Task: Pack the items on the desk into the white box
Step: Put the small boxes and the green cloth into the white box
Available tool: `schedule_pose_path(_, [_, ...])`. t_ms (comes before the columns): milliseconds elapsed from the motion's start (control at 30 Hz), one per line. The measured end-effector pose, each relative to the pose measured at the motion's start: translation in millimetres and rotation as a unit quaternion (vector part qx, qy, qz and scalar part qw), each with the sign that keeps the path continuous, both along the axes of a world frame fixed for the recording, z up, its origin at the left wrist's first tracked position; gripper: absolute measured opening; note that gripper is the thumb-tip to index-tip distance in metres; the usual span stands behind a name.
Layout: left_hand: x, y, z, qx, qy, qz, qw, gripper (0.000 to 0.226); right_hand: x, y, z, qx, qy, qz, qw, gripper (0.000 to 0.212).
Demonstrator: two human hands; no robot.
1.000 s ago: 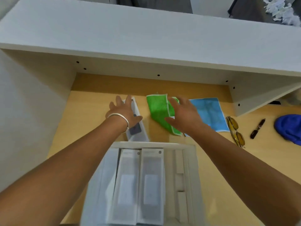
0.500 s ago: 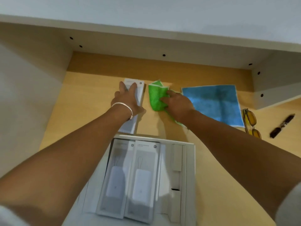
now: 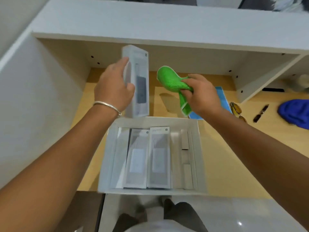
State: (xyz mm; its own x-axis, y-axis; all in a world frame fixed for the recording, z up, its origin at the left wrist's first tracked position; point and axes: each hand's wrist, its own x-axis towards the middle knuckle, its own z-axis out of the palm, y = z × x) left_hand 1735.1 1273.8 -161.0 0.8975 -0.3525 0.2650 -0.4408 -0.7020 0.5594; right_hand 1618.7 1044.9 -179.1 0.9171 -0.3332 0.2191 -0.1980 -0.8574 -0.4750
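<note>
My left hand (image 3: 115,87) grips a long white product carton (image 3: 139,81) by its left edge and holds it in the air above the desk, beyond the far rim of the white box (image 3: 197,148). My right hand (image 3: 200,96) is closed on a bunched green cloth (image 3: 170,81), also lifted off the desk. The white box sits at the desk's near edge and holds two similar cartons (image 3: 148,158) side by side plus narrow white pieces along its right wall. A blue cloth (image 3: 222,97) lies flat, mostly hidden behind my right hand.
Yellow-lensed glasses (image 3: 236,109), a dark pen (image 3: 260,113) and a blue bundle (image 3: 296,113) lie on the wooden desk (image 3: 225,156) to the right. A white shelf (image 3: 167,22) overhangs the back of the desk, with side panels at left and right.
Both hands have closed on their items and lifted them off the desk: the left with the carton, the right with the green cloth, now crumpled. The camera has tilted back.
</note>
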Motion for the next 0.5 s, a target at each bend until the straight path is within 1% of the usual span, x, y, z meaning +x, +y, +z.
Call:
schedule_pose_path(33, [-0.9,3.8,2.1,0.004,0.01,-0.01,1.0,0.067,-9.7,10.5,7.5,0.002,-0.016,0.001,1.0,0.028])
schedule_pose_path(67, [-0.9,5.4,1.3,0.029,0.037,-0.023,0.999,0.07,-17.8,19.9,14.1,0.004,-0.026,0.001,1.0,0.026])
schedule_pose_path(133, [-2.8,5.5,-8.5,0.093,0.133,-0.039,0.986,0.078,-32.2,35.8,21.4,0.007,-0.018,-0.007,1.0,0.027])
schedule_pose_path(200, [-3.9,3.0,-22.7,0.117,0.202,-0.035,0.972,0.082,-43.2,44.5,23.7,0.005,-0.005,-0.024,1.0,0.028])
schedule_pose_path(267, [-1.5,0.6,-34.2,0.126,0.215,-0.03,0.968,0.082,-51.3,46.0,21.3,-0.005,0.002,-0.04,0.999,0.028])
schedule_pose_path(400, [6.0,-10.9,-50.0,0.151,0.208,-0.035,0.966,0.081,-51.2,32.8,11.7,-0.02,0.017,-0.068,0.997,0.03])
schedule_pose_path(500, [15.5,-29.8,-61.7,0.186,0.22,-0.035,0.957,0.083,-39.3,19.6,-3.5,-0.008,0.03,-0.082,0.996,0.031])
